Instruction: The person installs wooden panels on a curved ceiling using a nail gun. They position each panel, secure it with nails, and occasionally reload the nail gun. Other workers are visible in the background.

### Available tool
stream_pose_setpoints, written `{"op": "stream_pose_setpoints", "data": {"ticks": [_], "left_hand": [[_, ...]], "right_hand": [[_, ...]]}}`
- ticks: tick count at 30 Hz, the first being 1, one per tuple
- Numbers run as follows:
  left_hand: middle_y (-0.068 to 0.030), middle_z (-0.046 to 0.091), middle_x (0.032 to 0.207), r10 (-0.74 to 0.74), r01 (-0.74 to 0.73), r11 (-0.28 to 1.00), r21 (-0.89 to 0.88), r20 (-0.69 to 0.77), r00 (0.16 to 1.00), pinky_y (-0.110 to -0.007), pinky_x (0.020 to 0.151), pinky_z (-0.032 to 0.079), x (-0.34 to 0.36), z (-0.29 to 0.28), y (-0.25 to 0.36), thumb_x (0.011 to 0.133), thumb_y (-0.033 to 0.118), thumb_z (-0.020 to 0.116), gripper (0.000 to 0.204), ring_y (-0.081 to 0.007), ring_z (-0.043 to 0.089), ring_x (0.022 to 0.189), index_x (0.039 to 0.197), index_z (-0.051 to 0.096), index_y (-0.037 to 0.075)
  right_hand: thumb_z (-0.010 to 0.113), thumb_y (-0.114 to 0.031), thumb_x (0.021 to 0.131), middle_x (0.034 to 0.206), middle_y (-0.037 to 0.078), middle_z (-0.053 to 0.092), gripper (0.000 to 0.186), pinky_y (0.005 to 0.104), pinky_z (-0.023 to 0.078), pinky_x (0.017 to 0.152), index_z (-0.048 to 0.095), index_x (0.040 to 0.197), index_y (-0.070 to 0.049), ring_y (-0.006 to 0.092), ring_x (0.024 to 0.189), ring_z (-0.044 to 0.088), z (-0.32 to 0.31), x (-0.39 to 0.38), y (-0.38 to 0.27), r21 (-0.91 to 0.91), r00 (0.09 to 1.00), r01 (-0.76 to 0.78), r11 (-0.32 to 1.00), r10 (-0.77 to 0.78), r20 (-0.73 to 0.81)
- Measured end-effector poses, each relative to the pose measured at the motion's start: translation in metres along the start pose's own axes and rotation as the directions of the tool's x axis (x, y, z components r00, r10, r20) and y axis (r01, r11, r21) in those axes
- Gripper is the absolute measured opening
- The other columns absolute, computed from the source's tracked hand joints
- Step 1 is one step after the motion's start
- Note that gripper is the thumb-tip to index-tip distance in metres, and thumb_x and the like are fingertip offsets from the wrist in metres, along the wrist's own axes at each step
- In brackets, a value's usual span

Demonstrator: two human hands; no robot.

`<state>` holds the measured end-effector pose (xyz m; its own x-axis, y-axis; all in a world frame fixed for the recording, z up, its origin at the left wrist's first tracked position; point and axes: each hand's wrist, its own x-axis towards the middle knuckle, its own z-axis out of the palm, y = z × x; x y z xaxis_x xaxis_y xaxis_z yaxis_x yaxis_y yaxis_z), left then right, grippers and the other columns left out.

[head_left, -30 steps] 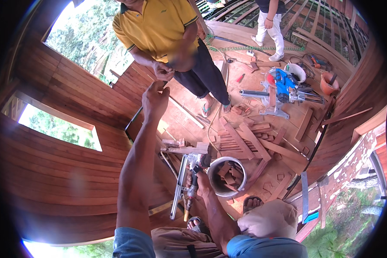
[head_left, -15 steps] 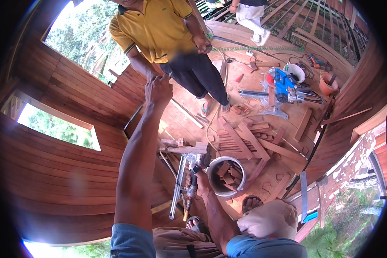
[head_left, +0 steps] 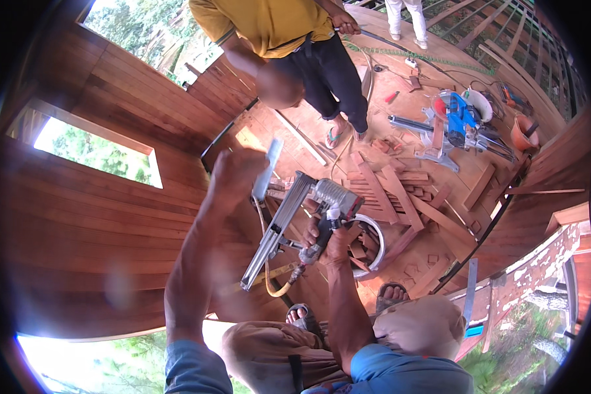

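My left hand (head_left: 238,174) is closed around a flat silvery strip of nails (head_left: 268,171) that sticks up past the fingers. In my right hand (head_left: 329,244) is a nail gun (head_left: 338,197), held by its black grip, with its long metal magazine slanting down to the left. A yellow air hose (head_left: 277,289) is coupled to the end of the grip. The strip and the magazine are apart. Just behind the gun stands a pale bucket (head_left: 381,244) of wood offcuts, partly hidden by it.
A person in a yellow shirt (head_left: 262,26) stands ahead, another person's legs (head_left: 407,23) farther back. Wooden boards (head_left: 400,197) lie piled beyond the bucket. A blue mitre saw (head_left: 456,118) and an orange bucket (head_left: 525,134) are at the right. A plank wall (head_left: 98,217) rises on the left.
My left hand has drawn back from the co-worker's hand, and the nail strip now shows in it. My right hand has raised the nail gun. The co-worker's arm is apart from mine.
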<state>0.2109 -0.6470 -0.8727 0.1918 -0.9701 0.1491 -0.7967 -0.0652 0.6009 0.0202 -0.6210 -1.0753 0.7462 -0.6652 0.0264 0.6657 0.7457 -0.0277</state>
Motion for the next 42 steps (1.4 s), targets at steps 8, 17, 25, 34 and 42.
{"op": "stream_pose_setpoints", "data": {"ticks": [8, 17, 25, 34, 42], "left_hand": [[-0.0112, 0.066, 0.074, -0.085, 0.099, 0.991, 0.088, -0.146, 0.986, -0.033, 0.059, 0.051, -0.079, 0.06, -0.026, 0.08, 0.01, 0.071, 0.013, -0.0208, 0.066, 0.065, 0.082, 0.061, 0.002], [-0.017, 0.065, 0.085, -0.113, 0.117, 0.91, 0.397, -0.033, 0.993, -0.048, 0.069, 0.052, -0.083, 0.087, -0.028, 0.081, 0.014, 0.063, 0.014, -0.0387, 0.065, 0.079, 0.089, 0.057, 0.004], [-0.0157, 0.065, 0.086, -0.152, 0.155, 0.88, 0.45, -0.044, 0.987, -0.048, 0.07, 0.052, -0.087, 0.092, -0.039, 0.083, 0.015, 0.063, 0.013, -0.0381, 0.066, 0.08, 0.089, 0.057, 0.005], [-0.0173, 0.068, 0.08, -0.323, 0.326, 0.942, 0.084, -0.043, 0.945, -0.04, 0.067, 0.051, -0.092, 0.086, -0.055, 0.079, 0.023, 0.074, 0.022, -0.0343, 0.068, 0.077, 0.083, 0.065, 0.003], [-0.0156, 0.068, 0.075, -0.388, 0.388, 0.921, 0.018, -0.02, 0.921, -0.038, 0.068, 0.052, -0.097, 0.087, -0.062, 0.078, 0.023, 0.074, 0.022, -0.0318, 0.068, 0.073, 0.087, 0.069, 0.004]], "right_hand": [[0.056, -0.048, 0.091, 0.069, 0.003, 0.048, 0.07, 0.0322, 0.043, 0.055, 0.04, 0.142, -0.004, 0.0151, 0.058, 0.049, -0.001, -0.003, 0.008, -0.03, 0.999, 0.0, 1.0, -0.001, -0.039], [0.054, -0.048, 0.091, 0.067, 0.002, 0.047, 0.067, 0.0311, 0.042, 0.054, 0.042, 0.141, -0.005, 0.0149, 0.057, 0.048, -0.001, -0.004, 0.022, -0.051, 0.996, -0.074, 0.996, 0.071, -0.05], [0.049, -0.048, 0.095, 0.065, 0.002, 0.045, 0.063, 0.0306, 0.04, 0.053, 0.042, 0.14, -0.004, 0.0143, 0.054, 0.046, 0.005, -0.003, 0.025, -0.096, 0.988, -0.088, 0.991, 0.075, -0.133], [0.05, -0.043, 0.095, 0.068, 0.002, 0.048, 0.059, 0.0323, 0.045, 0.053, 0.043, 0.139, -0.003, 0.0141, 0.055, 0.049, -0.001, -0.006, 0.025, -0.022, 0.989, -0.057, 0.998, 0.054, -0.138], [0.051, -0.042, 0.095, 0.067, 0.002, 0.048, 0.058, 0.0327, 0.046, 0.053, 0.044, 0.137, -0.003, 0.0138, 0.054, 0.049, -0.004, -0.006, 0.027, -0.02, 0.983, -0.066, 0.998, 0.062, -0.17]]}}
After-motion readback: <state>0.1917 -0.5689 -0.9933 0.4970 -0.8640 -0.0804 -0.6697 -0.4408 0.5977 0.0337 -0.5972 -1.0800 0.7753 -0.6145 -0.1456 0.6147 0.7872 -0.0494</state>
